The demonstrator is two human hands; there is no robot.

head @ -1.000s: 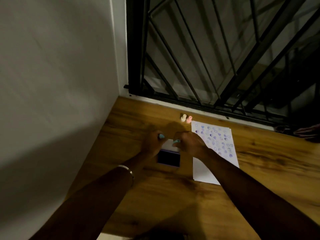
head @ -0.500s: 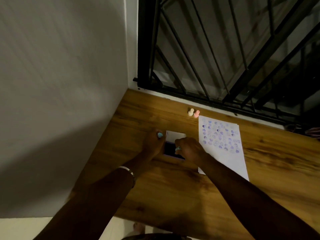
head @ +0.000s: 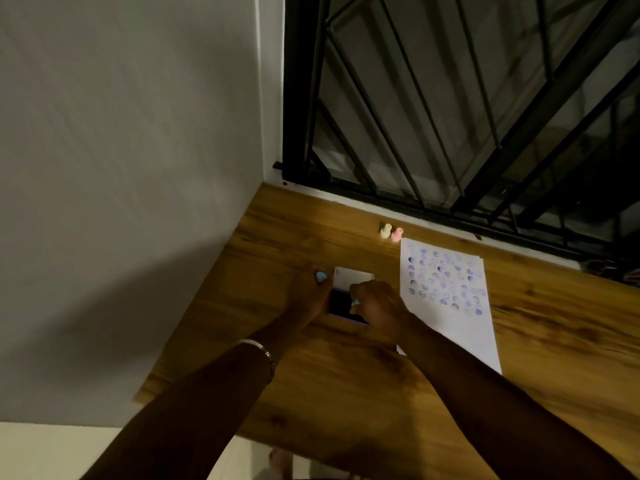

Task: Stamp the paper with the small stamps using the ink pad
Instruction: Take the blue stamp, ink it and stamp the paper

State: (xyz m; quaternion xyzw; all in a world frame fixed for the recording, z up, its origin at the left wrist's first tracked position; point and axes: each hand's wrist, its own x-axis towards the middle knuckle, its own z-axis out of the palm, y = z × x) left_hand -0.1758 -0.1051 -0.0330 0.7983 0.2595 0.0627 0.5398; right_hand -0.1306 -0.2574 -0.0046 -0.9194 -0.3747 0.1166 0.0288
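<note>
right grip: I read the right hand (head: 379, 306) as fingers curled and pinched on a teal stamp (head: 355, 302), face down on or just above the ink pad (head: 341, 305). It's too dim to confirm contact.
left grip: the left hand (head: 308, 295) is curled round a blue stamp (head: 320, 276), held at the pad's left edge and off the ink.
task thing: the paper (head: 462, 337) lies flat just right of the pad, with rows of purple prints on the upper part and the lower part bare.
risk, inking: a tilted press would ink one edge only, so I'd expect a partial print.
risk, pad: I see nothing pinning the case. A sideways push could slide it, or a sticking stamp could lift it.
risk, paper: the sheet is loose with no hand on it, so it could shift under a stamp and smear. The right wrist, crossing over, could drag through fresh prints.
risk, placement: the rows are crowded, so overprinting is likely unless I aim for the bare lower part.
stamps: small, pawn-shaped and pastel. Probably matt plastic.
pad: a dark rectangle in a pale case, with the white lid (head: 356, 276) open behind it.
paper feel: thin, white, matt.
table (head: 346, 393): wood grain with a slight sheen.
spares: a cream stamp (head: 385, 231) and a pink stamp (head: 397, 234) stand upright side by side near the paper's far left corner.
surround: metal bangle (head: 265, 355) on the left wrist, black window grille (head: 433, 133) behind, plain wall (head: 121, 168) on the left.
</note>
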